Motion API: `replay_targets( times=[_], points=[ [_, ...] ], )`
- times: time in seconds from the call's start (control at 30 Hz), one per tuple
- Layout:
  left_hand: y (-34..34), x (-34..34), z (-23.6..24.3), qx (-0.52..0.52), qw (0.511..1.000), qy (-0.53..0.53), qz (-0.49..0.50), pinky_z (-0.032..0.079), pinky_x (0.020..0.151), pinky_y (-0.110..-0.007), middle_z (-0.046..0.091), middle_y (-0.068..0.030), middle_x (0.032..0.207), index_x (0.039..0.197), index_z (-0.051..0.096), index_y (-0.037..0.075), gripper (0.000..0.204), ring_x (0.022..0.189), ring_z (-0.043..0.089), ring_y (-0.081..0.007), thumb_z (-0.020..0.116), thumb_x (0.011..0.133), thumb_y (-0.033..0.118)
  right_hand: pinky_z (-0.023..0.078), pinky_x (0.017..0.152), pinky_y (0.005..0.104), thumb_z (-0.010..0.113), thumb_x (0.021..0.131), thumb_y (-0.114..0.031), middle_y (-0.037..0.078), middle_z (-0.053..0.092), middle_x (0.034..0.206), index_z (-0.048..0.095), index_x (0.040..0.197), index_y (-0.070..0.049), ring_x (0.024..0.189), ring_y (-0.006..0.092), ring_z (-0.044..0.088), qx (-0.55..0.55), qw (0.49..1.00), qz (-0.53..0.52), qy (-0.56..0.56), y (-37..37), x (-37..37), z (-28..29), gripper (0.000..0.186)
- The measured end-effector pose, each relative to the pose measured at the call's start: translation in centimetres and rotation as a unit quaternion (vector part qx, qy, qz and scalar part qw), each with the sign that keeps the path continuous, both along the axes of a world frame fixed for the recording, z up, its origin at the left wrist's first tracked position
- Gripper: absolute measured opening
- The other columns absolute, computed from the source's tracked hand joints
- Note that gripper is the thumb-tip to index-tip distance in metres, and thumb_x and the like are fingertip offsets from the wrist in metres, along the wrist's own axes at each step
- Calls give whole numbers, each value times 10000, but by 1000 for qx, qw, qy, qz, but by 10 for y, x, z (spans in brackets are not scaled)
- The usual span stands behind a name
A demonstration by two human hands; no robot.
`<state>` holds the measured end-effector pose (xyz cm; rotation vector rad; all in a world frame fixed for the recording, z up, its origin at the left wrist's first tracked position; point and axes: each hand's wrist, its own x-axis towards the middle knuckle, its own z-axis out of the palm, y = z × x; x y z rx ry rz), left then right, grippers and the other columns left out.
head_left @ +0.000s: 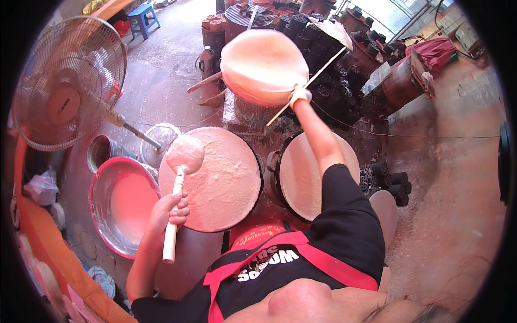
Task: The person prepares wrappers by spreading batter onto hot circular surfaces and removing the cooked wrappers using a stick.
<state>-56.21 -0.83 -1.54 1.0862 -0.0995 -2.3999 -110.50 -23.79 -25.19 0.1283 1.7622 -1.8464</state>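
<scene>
My left hand (171, 211) is wrapped around the pale handle of a ladle (184, 153). The ladle's batter-coated round head is over a left round griddle (240, 210), which carries a lumpy pale layer. With the arm stretched far forward, my right hand (300, 96) grips a long thin stick (326, 65) slanting up to the right. That hand is at the right edge of a stack of thin round pancakes (264, 64). A second round griddle (308, 177) with a smoother pale surface lies under my right forearm.
A pink-rimmed basin of batter (131, 202) stands left of the griddles. A standing fan (67, 89) is at the far left. Black honeycomb coal briquettes (299, 27) and rusty cylindrical stoves (396, 89) crowd the back right. More briquettes (393, 180) lie beside the right griddle. A blue stool (143, 20) stands far off.
</scene>
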Motion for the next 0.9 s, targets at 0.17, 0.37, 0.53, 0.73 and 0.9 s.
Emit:
replay_targets(
  times=[0.17, 0.37, 0.53, 0.73, 0.9],
  points=[
    [3, -26, 11, -20, 998, -15, -61, 298, 373, -145, 403, -31, 742, 1087, 394, -10, 175, 509, 349, -38, 434, 949, 89, 327, 316, 330, 728, 778, -278, 60, 507, 523, 588, 742, -56, 338, 181, 430, 145, 983, -51, 100, 18, -20, -63, 265],
    [54, -81, 33, -76, 979, -87, -168, 285, 366, -146, 403, -10, 725, 1031, 401, 17, 127, 496, 346, -32, 449, 924, 65, 301, 353, 251, 603, 869, -232, -47, 388, 570, 459, 760, -147, 400, 83, 350, -110, 987, 117, 1, 205, 51, 51, 199],
    [110, -171, 36, 16, 953, -42, -299, 312, 353, -138, 402, -1, 706, 1021, 418, 9, 166, 482, 373, -34, 447, 858, 20, 304, 340, 218, 520, 919, -426, -42, 475, 576, 582, 1020, -144, 383, 60, 384, 23, 982, 176, 62, 534, 25, 91, 306],
    [193, -374, 47, -187, 793, -103, -571, 411, 394, -185, 491, -18, 722, 1021, 478, -3, 174, 481, 447, -63, 490, 863, 69, 308, 357, 211, 445, 948, -475, 22, 513, 582, 530, 1235, -46, 372, 62, 398, 81, 963, 162, 200, 853, 12, 129, 523],
    [342, -511, 92, -761, 337, -85, -548, 466, 470, -323, 581, -109, 711, 899, 513, -27, 183, 539, 596, -181, 591, 778, 86, 500, 719, 423, 513, 885, -88, 134, 615, 1051, 442, 1338, -86, 843, 353, 612, 190, 721, 165, 646, 919, -6, 213, 458]
  ],
)
